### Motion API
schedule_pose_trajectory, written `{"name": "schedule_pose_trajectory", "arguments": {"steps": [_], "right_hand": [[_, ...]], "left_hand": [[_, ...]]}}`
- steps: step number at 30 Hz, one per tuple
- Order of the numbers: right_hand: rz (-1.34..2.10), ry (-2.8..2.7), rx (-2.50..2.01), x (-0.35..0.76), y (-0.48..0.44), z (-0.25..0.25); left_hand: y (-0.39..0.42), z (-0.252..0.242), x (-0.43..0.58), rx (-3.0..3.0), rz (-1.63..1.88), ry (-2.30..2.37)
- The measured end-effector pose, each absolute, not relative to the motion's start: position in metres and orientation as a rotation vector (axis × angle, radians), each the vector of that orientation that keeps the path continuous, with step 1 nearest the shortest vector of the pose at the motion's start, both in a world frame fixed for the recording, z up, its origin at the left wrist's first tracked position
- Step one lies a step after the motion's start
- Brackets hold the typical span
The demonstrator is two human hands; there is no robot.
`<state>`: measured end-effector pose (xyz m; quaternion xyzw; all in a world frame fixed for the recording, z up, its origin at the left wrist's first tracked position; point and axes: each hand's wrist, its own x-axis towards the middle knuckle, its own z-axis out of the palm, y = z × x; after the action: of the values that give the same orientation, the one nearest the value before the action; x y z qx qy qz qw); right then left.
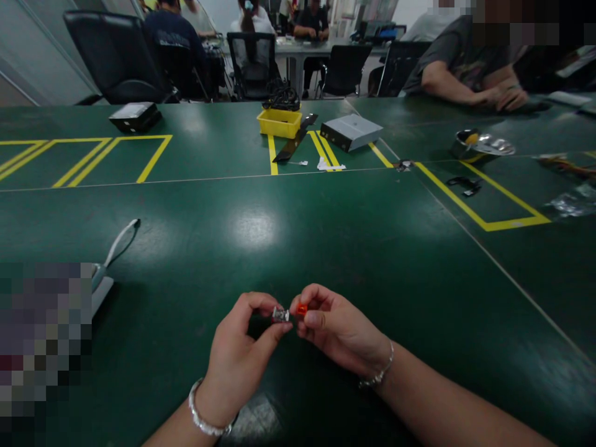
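At our far left a pale cable [119,243] curves up to a dark tip. Farther back we see a black box [139,120], low and squared, with a pale flat top. Our left hand [242,347], a beaded bracelet [201,417] round its wrist, pinches a small metal piece [280,315], silvery and angular, between thumb and forefinger above the smooth, glossy green tabletop [186,242]. Beyond it stands an oblong yellow bin [278,126]; black looped cables [282,96] show above its rear rim, though we cannot tell whether they lie in it or behind. Just beside the metal piece, a small orange piece [302,308] is pinched between the thumb and fingers of our right hand [338,326]; we cannot tell whether the two pieces touch. Farther off lies a flat grey box [352,130] with straight edges. Farther right, a rounded, shiny metal bowl [460,149] holds something yellow [473,139], and near the right edge lies crinkled clear plastic [577,200]
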<state>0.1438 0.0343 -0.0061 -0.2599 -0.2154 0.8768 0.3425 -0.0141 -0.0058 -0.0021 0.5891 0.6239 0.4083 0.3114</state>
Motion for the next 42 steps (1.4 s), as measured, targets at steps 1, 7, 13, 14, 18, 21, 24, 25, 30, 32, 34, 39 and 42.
{"name": "schedule_pose_trajectory", "arguments": {"steps": [1, 7, 13, 14, 18, 21, 24, 25, 30, 32, 34, 39, 42], "right_hand": [[2.268, -0.568, -0.674, 0.1439, 0.0345, -0.0062], [2.251, -0.616, -0.696, 0.1445, 0.0349, -0.0082], [2.257, -0.615, -0.715, 0.1426, 0.0348, -0.0064], [2.259, -0.61, -0.72, 0.1422, 0.0348, -0.0059], [2.273, -0.605, -0.729, 0.1414, 0.0346, -0.0055], [2.283, -0.603, -0.718, 0.1421, 0.0344, -0.0065], [2.273, -0.601, -0.722, 0.143, 0.0341, -0.0071], [2.266, -0.601, -0.726, 0.1432, 0.034, -0.0072], [2.248, -0.591, -0.738, 0.1434, 0.0342, -0.0074], [2.25, -0.593, -0.742, 0.1434, 0.0344, -0.0075], [2.253, -0.597, -0.751, 0.1433, 0.0346, -0.0073], [2.248, -0.6, -0.752, 0.143, 0.0344, -0.0073], [2.251, -0.601, -0.75, 0.1433, 0.0348, -0.0076]], "left_hand": [[-0.0055, -0.0011, -0.0143, 1.567, 1.062, 1.644], [-0.0033, 0.0015, -0.016, 1.709, 0.995, 1.616], [-0.0042, -0.0023, -0.0175, 1.78, 1.001, 1.585], [-0.0044, -0.0026, -0.0173, 1.783, 1.003, 1.571], [-0.0053, -0.003, -0.0168, 1.778, 1.011, 1.531], [-0.0058, -0.0022, -0.0167, 1.779, 1.01, 1.541], [-0.0057, -0.0007, -0.0161, 1.781, 1.003, 1.578], [-0.0055, -0.0003, -0.0158, 1.777, 1.011, 1.587], [-0.0035, -0.0002, -0.0143, 1.74, 1.154, 1.591], [-0.0028, -0.0004, -0.014, 1.732, 1.192, 1.568], [-0.0026, -0.0004, -0.0142, 1.737, 1.211, 1.535], [-0.0031, -0.0004, -0.0156, 1.755, 1.162, 1.5], [-0.003, -0.0001, -0.0162, 1.714, 1.105, 1.557]]}}
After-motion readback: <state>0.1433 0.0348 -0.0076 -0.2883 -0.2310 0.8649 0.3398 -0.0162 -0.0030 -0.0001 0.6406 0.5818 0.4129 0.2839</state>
